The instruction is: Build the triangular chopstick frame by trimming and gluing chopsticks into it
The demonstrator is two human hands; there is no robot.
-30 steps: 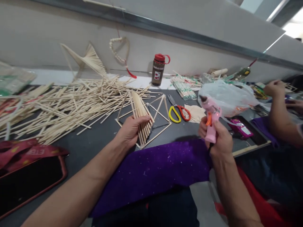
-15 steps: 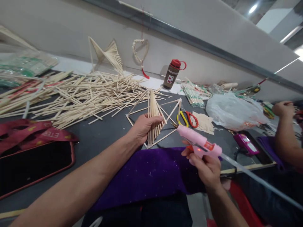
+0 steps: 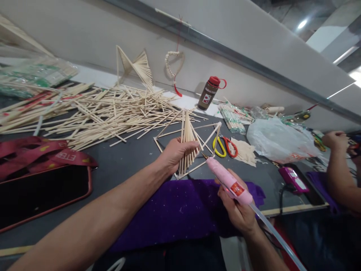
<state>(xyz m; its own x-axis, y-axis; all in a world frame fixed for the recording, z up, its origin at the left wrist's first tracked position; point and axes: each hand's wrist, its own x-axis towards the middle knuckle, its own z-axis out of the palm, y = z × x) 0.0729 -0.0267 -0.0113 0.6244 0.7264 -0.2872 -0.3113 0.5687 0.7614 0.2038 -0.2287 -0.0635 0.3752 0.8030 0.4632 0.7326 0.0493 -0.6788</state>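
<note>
Stick frame (image 3: 186, 152): pale bare wood, matt, ridged where sticks lie side by side. Loose sticks (image 3: 113, 113): same dull wood. Glue gun (image 3: 221, 173): smooth pink plastic, soft sheen. Glue stick (image 3: 276, 235): translucent, smooth. Scissors (image 3: 223, 154): 2 smooth plastic handles, 1 yellow, 1 red. Bottle (image 3: 208, 94): dark see-through plastic, red plastic cap. Bag (image 3: 282, 139): thin whitish plastic, crinkled. Cloth (image 3: 180, 210): purple, matt, white-flecked. Phone (image 3: 45, 192): glossy black screen. Strap (image 3: 42, 152): maroon fabric, folded. Table (image 3: 135, 154): dark grey, smooth, mostly matt
</note>
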